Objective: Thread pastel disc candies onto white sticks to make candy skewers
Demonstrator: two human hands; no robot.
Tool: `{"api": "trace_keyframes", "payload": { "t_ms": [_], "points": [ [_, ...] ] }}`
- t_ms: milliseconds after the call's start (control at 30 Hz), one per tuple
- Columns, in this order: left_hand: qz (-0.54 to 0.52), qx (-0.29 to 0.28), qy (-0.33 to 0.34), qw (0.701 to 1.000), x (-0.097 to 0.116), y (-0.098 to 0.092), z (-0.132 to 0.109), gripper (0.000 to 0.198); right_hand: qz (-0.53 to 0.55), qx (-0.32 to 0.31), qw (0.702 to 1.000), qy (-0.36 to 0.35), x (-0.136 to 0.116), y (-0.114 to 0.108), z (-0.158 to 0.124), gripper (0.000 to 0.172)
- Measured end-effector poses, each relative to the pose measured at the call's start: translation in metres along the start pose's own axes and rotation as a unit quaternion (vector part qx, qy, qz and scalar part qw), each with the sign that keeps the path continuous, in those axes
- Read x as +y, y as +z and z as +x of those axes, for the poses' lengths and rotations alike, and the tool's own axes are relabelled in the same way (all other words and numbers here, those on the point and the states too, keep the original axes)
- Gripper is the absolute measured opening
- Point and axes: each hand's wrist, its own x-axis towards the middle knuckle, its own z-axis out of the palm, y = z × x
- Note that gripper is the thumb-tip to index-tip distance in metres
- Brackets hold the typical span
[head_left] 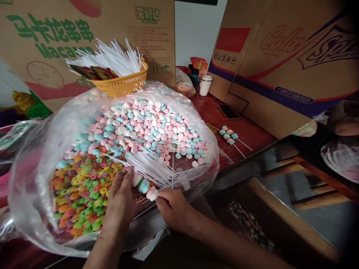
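Candy skewer [144, 186]; left grip [122, 190] closed around; right grip [174, 209] pinching end

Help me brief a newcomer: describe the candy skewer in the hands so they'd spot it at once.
Find the big clear plastic sheet around heaped candies, then its near edge. There, between the left hand and the right hand, is the candy skewer, with pink, green, blue and white pieces. Unlike the two skewers lying on the red table, it is held.
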Motion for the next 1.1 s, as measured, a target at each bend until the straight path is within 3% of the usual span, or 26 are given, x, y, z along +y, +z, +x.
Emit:
{"api": "trace_keyframes", "payload": {
  "t_ms": [100,333,500,567,633,700,767,867,967,1033,1100],
  "points": [
    [-0.060,-0.049,-0.079,0.994,0.001,0.015,-0.004,0.021,0.011,0.013,1.000,-0.013,-0.003,0.001,-0.002,0.026],
    [0.010,-0.020,0.015,1.000,-0.023,0.013,-0.011,0.024,-0.045,0.045,0.997,-0.034,0.000,0.005,-0.002,0.017],
    [0.105,-0.090,0.024,0.990,-0.029,0.014,-0.008,0.028,-0.093,0.026,0.993,-0.067,-0.005,0.005,-0.001,0.019],
    [0.089,-0.112,0.010,0.990,-0.022,0.019,-0.005,0.044,-0.168,0.013,0.984,-0.059,-0.001,-0.017,0.003,0.019],
    [0.052,-0.112,-0.002,0.992,-0.010,0.020,0.000,0.062,-0.236,0.038,0.971,-0.012,0.014,-0.062,0.008,0.021],
    [0.037,-0.090,0.000,0.995,0.001,0.015,0.005,0.070,-0.304,0.126,0.941,0.084,0.039,-0.127,0.015,0.027],
    [0.063,-0.048,0.010,0.997,0.005,0.005,0.008,0.070,-0.372,0.216,0.881,0.196,0.069,-0.198,0.022,0.034],
    [0.147,-0.031,0.002,0.989,-0.001,-0.007,0.005,0.056,-0.412,0.238,0.829,0.294,0.110,-0.276,0.033,0.035],
    [0.251,-0.061,-0.004,0.966,-0.006,-0.010,0.000,0.052,-0.438,0.232,0.802,0.334,0.131,-0.298,0.044,0.031],
    [0.295,-0.056,0.016,0.954,-0.004,-0.009,-0.002,0.050,-0.463,0.238,0.793,0.317,0.134,-0.288,0.055,0.036],
    [0.298,-0.035,0.045,0.953,0.001,-0.006,-0.003,0.047,-0.481,0.222,0.804,0.269,0.133,-0.266,0.071,0.039]
  ]
}}
